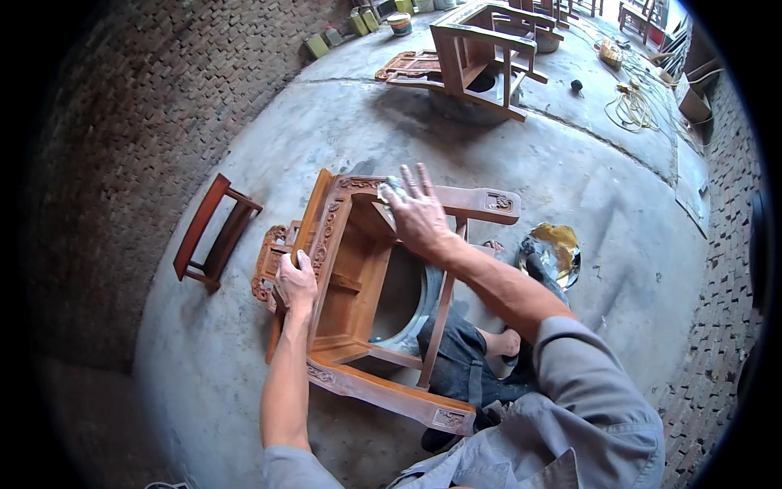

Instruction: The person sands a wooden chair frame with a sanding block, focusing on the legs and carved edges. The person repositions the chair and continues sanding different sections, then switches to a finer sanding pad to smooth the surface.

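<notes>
A carved wooden chair [358, 281] lies tipped on its side in front of me, its legs pointing right and its underside facing me. My left hand [295, 281] is closed on the edge of the seat at the chair's left. With fingers partly stretched, my right hand [422, 218] presses a small pale crumpled cloth [388, 194] against the far corner, where the carved apron meets a leg [481, 204]. Pale residue coats that leg and the near one [391, 397]. Under the frame shows a round dark support [423, 306], partly hidden.
On the right stands a round container [556, 248] with a yellowish, smeared lining. A small reddish wooden stool [213, 232] stands at left. Farther off are another tipped chair [481, 61], a tub [400, 24], coiled cable [634, 110] and a brick wall [163, 122].
</notes>
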### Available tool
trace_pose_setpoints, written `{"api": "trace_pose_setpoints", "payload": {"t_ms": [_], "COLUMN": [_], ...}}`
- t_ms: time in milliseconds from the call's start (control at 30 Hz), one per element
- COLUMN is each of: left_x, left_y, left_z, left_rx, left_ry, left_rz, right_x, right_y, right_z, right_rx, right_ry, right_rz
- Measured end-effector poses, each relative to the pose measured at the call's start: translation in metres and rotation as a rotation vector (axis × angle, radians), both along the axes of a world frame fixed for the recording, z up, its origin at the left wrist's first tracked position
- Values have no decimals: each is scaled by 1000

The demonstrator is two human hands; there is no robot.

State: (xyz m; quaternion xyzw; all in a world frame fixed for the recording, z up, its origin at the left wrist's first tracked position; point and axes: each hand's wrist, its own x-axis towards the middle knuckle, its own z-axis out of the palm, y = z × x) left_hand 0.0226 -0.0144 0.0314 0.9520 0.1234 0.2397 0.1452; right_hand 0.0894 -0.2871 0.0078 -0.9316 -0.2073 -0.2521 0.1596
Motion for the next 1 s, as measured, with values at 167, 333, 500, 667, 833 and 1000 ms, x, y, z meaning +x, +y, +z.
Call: {"api": "trace_pose_setpoints", "payload": {"t_ms": [167, 333, 500, 667, 833, 1000], "left_x": [-3, 5, -4, 7, -6, 0], "left_y": [10, 5, 16, 6, 10, 4], "left_z": [-5, -4, -6, -9, -2, -3], "left_rx": [36, 30, 1, 11, -4, 25], "left_ry": [10, -47, 16, -20, 39, 56], "left_rz": [46, -43, 18, -28, 23, 74], "right_x": [-44, 12, -55, -7, -40, -67], "right_y": [-60, 4, -83, -23, -76, -103], "right_z": [-4, -2, 6, -2, 11, 0], "right_rx": [32, -42, 18, -33, -145, -6], "right_ry": [76, 1, 77, -1, 81, 5], "right_rz": [-180, -63, -150, -91, -60, -171]}}
